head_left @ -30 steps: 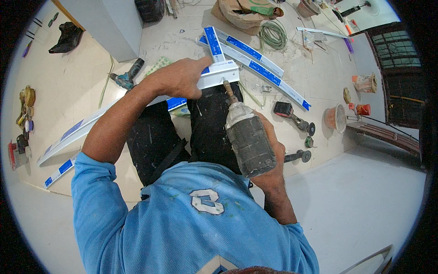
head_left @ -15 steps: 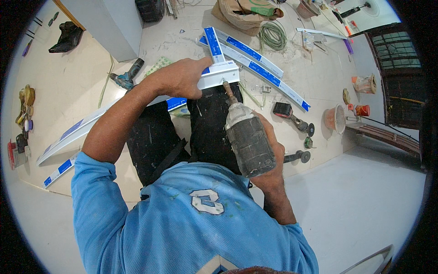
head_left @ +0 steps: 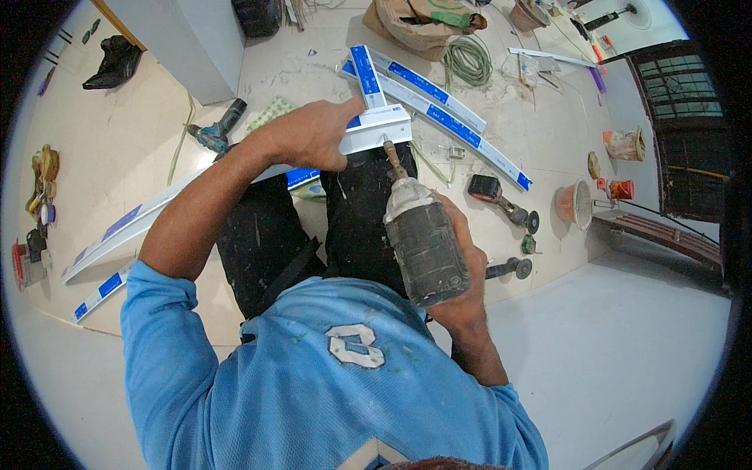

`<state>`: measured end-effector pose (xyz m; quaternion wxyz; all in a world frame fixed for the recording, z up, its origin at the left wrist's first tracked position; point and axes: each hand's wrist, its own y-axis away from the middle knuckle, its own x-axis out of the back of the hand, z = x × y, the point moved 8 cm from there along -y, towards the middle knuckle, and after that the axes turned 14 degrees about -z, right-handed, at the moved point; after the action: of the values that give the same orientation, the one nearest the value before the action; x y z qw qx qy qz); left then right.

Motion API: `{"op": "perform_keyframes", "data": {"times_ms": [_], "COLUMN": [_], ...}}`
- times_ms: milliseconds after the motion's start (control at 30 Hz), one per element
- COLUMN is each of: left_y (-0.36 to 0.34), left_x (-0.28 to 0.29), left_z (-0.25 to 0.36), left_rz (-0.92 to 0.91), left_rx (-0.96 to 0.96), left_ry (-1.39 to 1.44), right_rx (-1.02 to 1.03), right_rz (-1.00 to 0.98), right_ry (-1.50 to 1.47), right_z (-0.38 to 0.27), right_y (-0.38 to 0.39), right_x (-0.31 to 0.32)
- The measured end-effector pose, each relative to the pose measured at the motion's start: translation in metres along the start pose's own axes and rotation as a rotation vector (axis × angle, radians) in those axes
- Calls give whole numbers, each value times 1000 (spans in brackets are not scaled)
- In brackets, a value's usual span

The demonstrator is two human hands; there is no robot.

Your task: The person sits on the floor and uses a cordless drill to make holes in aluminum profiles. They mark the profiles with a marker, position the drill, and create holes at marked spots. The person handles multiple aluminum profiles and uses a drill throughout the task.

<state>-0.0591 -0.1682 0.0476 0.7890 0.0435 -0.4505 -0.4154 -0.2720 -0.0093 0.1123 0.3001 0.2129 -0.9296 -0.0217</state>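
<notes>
My left hand [head_left: 310, 135] is closed round a white profile bar [head_left: 377, 133] with blue film, which lies across my knees. A shorter white-and-blue piece [head_left: 366, 74] stands off its far side, near the fingertips. In my right hand [head_left: 464, 290] is a dusty black-and-grey impact driver [head_left: 428, 247]. Its bit points away from me, and the tip meets the near face of the bar close to the right end, where a small screw head seems to sit. The fingers round the driver's handle are mostly hidden under its body.
Two white-and-blue strips [head_left: 450, 119] lie on the tiles ahead. A blue cordless drill [head_left: 218, 129] rests left of my knees. On the right are a cordless angle grinder [head_left: 501, 200], a bucket [head_left: 574, 204] and another grinder [head_left: 511, 269]. Coiled hose [head_left: 468, 63] lies beside a brown sack [head_left: 419, 27].
The driver's body has tilted very slightly to the left, its tip staying at the bar. My left hand and the bar look almost unmoved.
</notes>
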Motion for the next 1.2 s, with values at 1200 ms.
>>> {"op": "perform_keyframes", "data": {"times_ms": [1200], "left_y": [0], "left_x": [-2], "left_z": [-2], "left_rz": [16], "left_rx": [20], "left_ry": [13], "right_rx": [74], "right_rz": [20], "right_ry": [32], "right_z": [-1], "right_y": [2], "right_x": [-1]}}
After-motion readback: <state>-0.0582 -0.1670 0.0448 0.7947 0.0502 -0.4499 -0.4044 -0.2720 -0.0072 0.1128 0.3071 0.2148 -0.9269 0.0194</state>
